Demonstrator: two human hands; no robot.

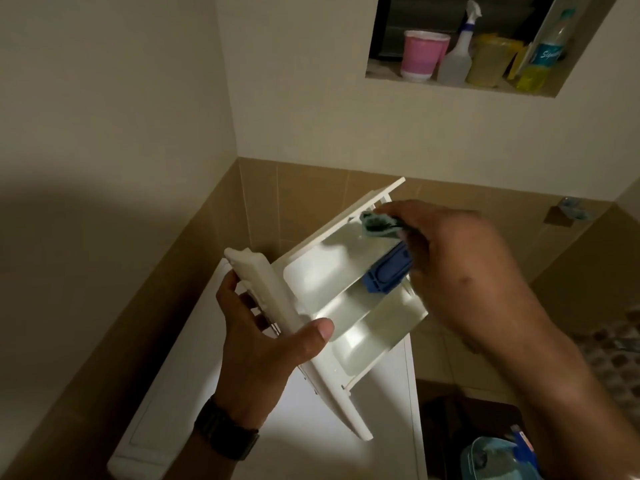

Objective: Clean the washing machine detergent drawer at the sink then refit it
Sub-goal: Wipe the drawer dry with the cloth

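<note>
The white detergent drawer [325,282] is held tilted in mid-air above a white appliance top. It has several compartments and a blue insert [388,270] near its far end. My left hand [263,337] grips the drawer's front panel, thumb over the inner edge and fingers behind. My right hand [460,265] pinches a small green-and-pale cloth [377,225] and presses it into the drawer's far corner.
The white appliance top [214,403] lies below the drawer in a tiled corner. A wall niche [464,46] above holds a pink cup, a spray bottle and other bottles. Blue items [498,455] sit at the lower right, with patterned floor beyond.
</note>
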